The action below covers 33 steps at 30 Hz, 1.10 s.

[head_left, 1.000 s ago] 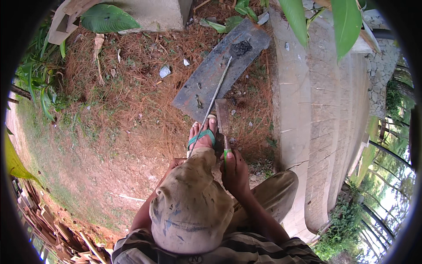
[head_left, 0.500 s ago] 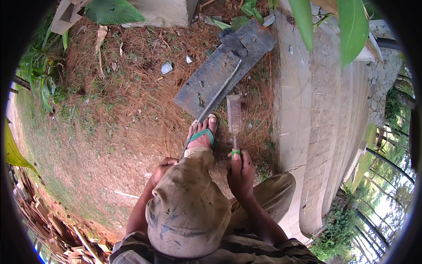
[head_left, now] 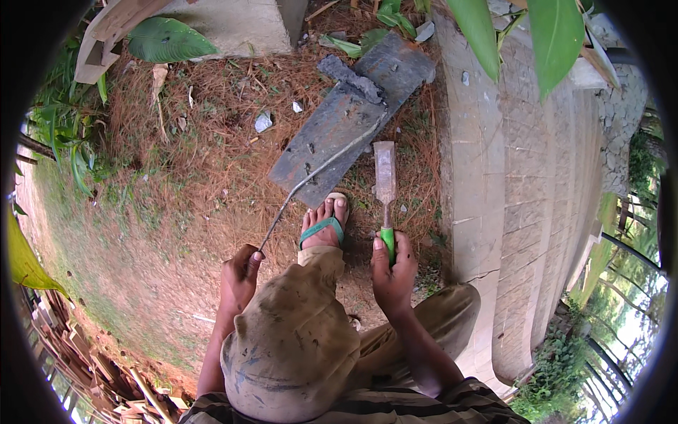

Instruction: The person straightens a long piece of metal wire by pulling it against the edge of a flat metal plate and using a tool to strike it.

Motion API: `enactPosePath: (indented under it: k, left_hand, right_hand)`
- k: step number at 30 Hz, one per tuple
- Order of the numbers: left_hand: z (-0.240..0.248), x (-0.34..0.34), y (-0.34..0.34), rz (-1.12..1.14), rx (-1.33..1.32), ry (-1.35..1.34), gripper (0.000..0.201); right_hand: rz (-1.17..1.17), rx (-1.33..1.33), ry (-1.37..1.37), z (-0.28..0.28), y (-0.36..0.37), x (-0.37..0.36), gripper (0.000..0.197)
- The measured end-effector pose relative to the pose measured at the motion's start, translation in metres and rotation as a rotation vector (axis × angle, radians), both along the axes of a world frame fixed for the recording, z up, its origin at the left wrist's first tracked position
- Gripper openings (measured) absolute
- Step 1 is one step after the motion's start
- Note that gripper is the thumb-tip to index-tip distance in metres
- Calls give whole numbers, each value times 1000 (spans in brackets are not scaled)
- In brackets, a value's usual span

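Observation:
My left hand (head_left: 240, 278) is closed round the near end of a thin, bent metal rod (head_left: 304, 182). The rod slants up and right across a flat, rust-stained metal plate (head_left: 293, 159) on the ground. A rough dark grey bar (head_left: 351, 79) lies over the plate near the rod's far end; whether the two are joined I cannot tell. In my right hand (head_left: 394, 272) is a flat-bladed scraper (head_left: 385, 173) by its green handle, blade pointing away from me, right of the plate and apart from it. My sandalled foot (head_left: 325, 225) stands against the plate's near edge.
A concrete step (head_left: 473, 184) runs along the right. At the back stand a concrete block (head_left: 244, 28) and a piece of wood (head_left: 106, 35). Broad green leaves (head_left: 472, 32) hang at the upper right. Cut wood (head_left: 92, 360) is piled at the lower left. Pine needles cover the ground.
My left hand has moved forward and left from beside my knee, swinging the rod. The dark bar, blurred before, now lies farther left on the plate. My right hand's grip shows more green handle.

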<state>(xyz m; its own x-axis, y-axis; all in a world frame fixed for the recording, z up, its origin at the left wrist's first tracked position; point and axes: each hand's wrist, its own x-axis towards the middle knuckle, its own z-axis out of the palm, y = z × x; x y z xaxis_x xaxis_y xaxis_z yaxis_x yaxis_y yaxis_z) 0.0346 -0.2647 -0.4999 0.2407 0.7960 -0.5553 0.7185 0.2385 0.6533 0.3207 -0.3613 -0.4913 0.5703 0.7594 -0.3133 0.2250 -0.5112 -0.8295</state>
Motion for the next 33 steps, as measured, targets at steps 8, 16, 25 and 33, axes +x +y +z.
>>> enactPosePath:
  k: [8,16,25,33]
  left_hand:
    - [11,22,-20,-44,4,297,44]
    - [-12,13,-46,39,-133,53,48]
    - [9,-56,44,-191,334,242,44]
    - [-22,-88,122,-375,635,442,17]
  right_hand:
    - [-75,35,275,15,-7,-6,23]
    - [-14,22,202,1,39,14,21]
    - [104,155,-230,-16,24,60,28]
    - [112,555,-241,13,86,95,35]
